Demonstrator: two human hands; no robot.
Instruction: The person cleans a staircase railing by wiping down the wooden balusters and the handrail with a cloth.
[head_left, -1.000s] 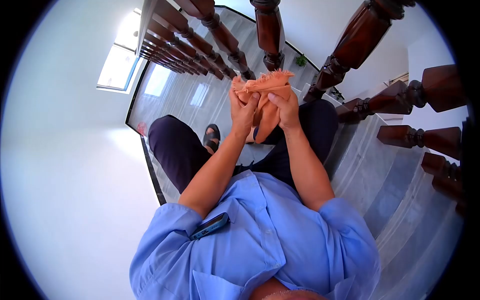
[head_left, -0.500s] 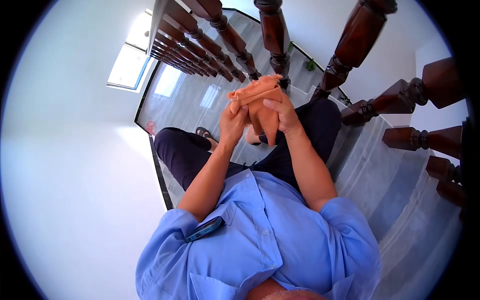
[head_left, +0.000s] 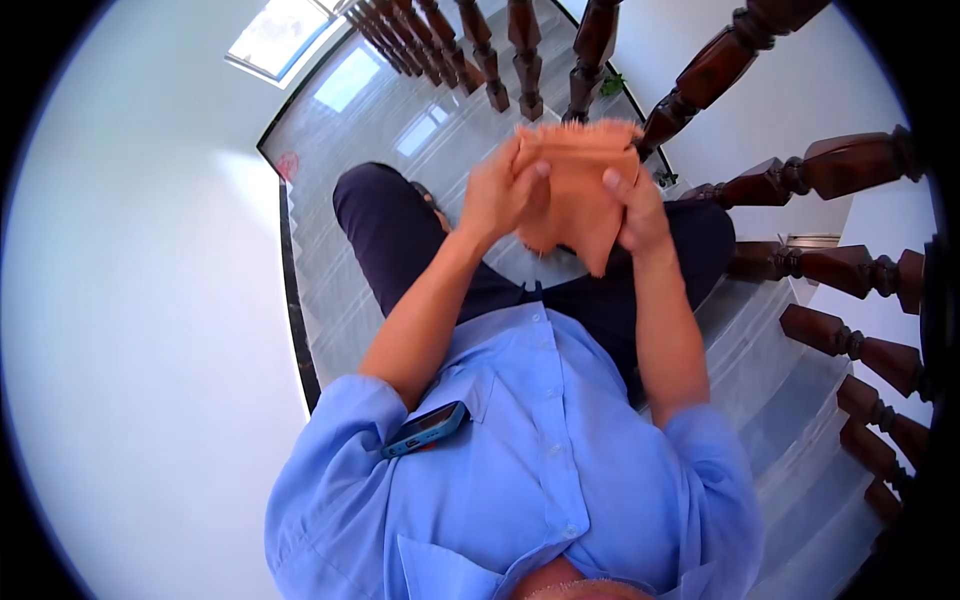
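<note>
So my left hand [head_left: 492,195] and right hand [head_left: 643,212] are both pinching the orange cloth [head_left: 580,192], frayed edge [head_left: 578,130] running crosswise, facing away from me.

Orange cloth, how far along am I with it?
Partway, it seems. The orange cloth already looks folded below its fringed top edge. The left hand and right hand hold its sides. Probably remaining: tucking in the lower part, which hangs loose to a point.

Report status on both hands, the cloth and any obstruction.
Left hand, right hand gripping orange cloth. Cloth spread between them, lower part hanging. No obstruction seen; balusters beyond.
</note>
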